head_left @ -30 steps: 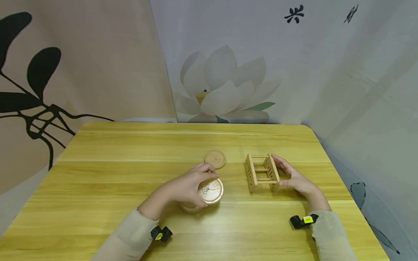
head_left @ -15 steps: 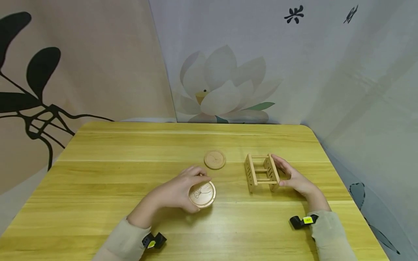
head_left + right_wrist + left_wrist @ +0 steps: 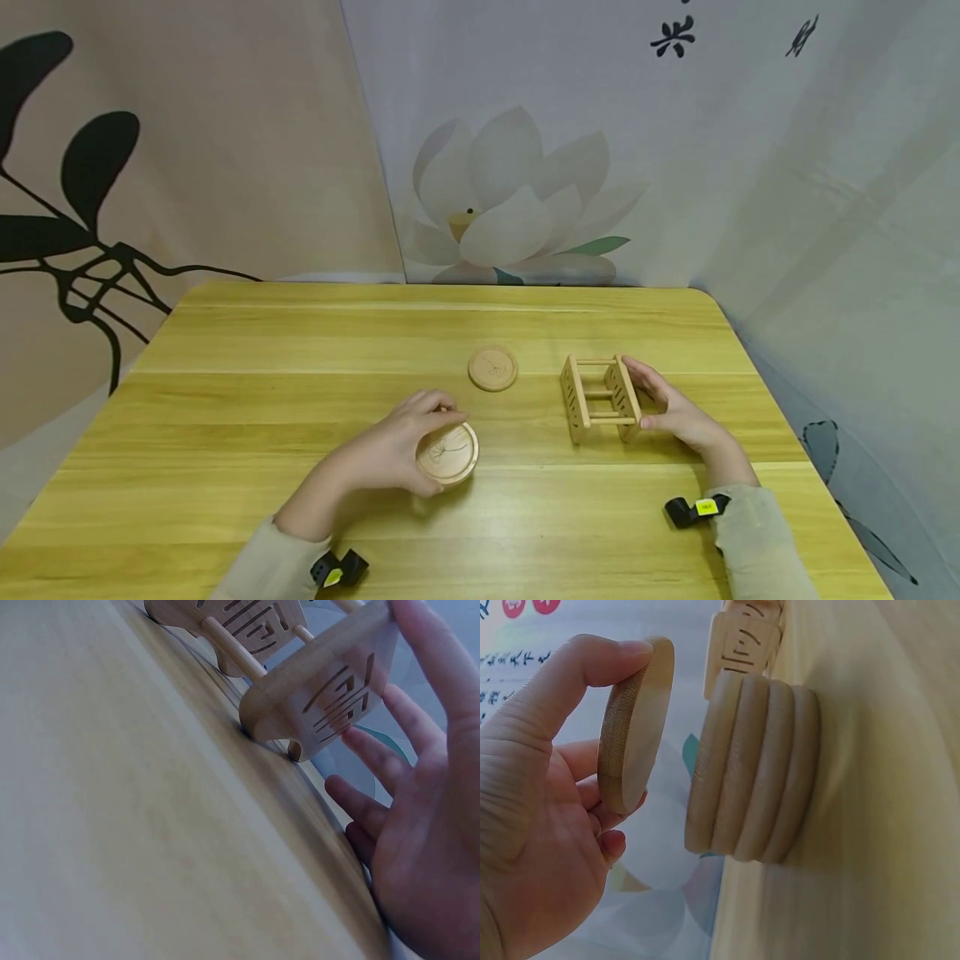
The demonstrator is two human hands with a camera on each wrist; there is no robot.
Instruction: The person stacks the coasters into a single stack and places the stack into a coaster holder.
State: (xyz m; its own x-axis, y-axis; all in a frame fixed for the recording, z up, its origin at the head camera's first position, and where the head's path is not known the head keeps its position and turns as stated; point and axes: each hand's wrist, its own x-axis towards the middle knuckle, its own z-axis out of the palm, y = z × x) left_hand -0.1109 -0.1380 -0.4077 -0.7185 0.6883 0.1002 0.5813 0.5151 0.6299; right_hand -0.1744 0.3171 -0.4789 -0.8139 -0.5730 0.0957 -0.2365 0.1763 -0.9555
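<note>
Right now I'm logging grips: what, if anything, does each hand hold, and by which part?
The left hand pinches an engraved wooden coaster by its rim; the right hand touches the side panel of the wooden rack, no clear grip.

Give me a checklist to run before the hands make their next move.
1. Held coaster secure: ok, pinched between the left hand's thumb and fingers.
2. Held coaster clear of the stack: ok, a gap shows in the left wrist view.
3. Stack tidy: ok, four coasters lie roughly aligned.
4. All coasters together: not ok, a lone coaster lies flat, apart from the stack.
5. Rack upright: ok, it stands on the table, the right hand at its side panel.
6. Right hand's grip firm: cannot tell, contact shows but not pressure.
</note>
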